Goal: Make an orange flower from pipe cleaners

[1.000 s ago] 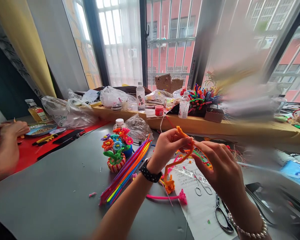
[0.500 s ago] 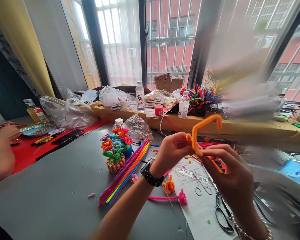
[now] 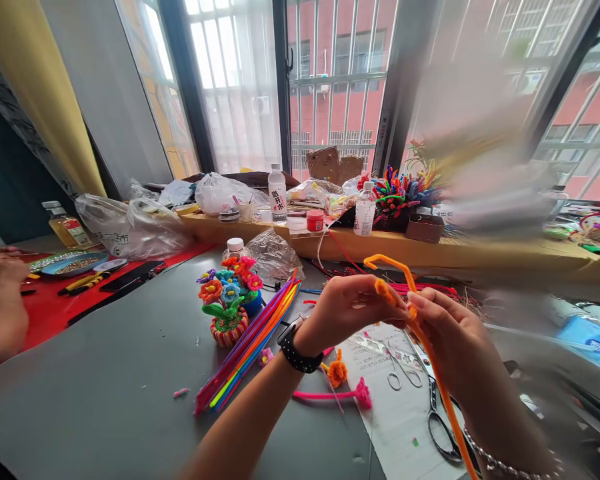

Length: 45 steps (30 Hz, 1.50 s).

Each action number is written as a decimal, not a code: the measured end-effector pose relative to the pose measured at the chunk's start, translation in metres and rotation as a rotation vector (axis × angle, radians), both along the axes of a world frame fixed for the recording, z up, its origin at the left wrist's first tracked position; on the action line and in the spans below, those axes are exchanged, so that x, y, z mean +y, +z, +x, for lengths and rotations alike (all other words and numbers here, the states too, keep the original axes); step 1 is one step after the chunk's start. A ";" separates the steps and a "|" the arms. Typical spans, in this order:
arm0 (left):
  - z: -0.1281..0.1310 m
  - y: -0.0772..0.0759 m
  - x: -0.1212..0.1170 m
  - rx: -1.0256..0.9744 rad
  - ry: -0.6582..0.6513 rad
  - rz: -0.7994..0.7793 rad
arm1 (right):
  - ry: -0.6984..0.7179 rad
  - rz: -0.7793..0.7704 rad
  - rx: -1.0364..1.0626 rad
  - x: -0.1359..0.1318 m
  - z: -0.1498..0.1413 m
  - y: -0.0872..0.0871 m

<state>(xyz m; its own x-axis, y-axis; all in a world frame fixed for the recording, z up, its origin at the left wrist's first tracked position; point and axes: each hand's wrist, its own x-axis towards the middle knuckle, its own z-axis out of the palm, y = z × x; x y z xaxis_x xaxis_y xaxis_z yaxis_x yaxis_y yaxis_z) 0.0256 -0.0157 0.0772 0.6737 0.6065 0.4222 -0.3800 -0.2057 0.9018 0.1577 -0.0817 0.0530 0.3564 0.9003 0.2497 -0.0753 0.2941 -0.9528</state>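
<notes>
My left hand, with a dark watch on the wrist, pinches an orange pipe cleaner near its twisted part. Fingertips of my right hand close on the same stem, almost touching the left ones. A bent end of the pipe cleaner arches above both hands, and its long tail hangs down past my right wrist. Below on the table lie an orange pipe-cleaner flower and a pink one with a straight stem. To the left of my forearm rests a bundle of coloured pipe cleaners.
Pots of pipe-cleaner flowers stand left of the bundle. Small scissors and black-handled scissors lie on a paper sheet. At far left, another person's hand is near a blue tray. Bottles line the sill.
The orange pipe cleaner has turned in my fingers: its loop below my hands became a bent end above, and a long tail now hangs down. My right hand has shifted slightly right.
</notes>
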 end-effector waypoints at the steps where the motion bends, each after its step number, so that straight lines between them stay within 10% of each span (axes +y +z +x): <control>1: 0.001 0.000 0.000 -0.013 0.022 -0.036 | -0.052 0.021 -0.070 0.000 0.000 0.000; 7: 0.007 0.000 0.005 -0.099 0.242 -0.202 | -0.656 0.421 -0.759 -0.002 -0.006 -0.001; 11: 0.007 0.001 0.002 -0.111 0.275 -0.247 | -0.822 0.580 -1.204 -0.003 -0.013 -0.002; 26: 0.002 -0.003 0.000 -0.061 0.290 -0.066 | -0.703 0.570 -1.084 0.001 -0.018 -0.003; 38: -0.006 0.009 -0.005 0.036 0.557 0.351 | -0.119 0.150 -0.516 0.000 -0.015 0.000; 45: -0.015 0.013 0.004 0.106 0.117 -0.016 | -0.203 0.276 -0.842 -0.008 -0.007 0.005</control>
<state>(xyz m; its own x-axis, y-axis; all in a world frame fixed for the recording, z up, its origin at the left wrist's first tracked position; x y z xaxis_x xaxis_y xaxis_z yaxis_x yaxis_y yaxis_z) 0.0105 -0.0114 0.0907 0.6385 0.6895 0.3420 -0.2570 -0.2279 0.9392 0.1510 -0.0899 0.0579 0.1039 0.7094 0.6971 0.6919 0.4520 -0.5630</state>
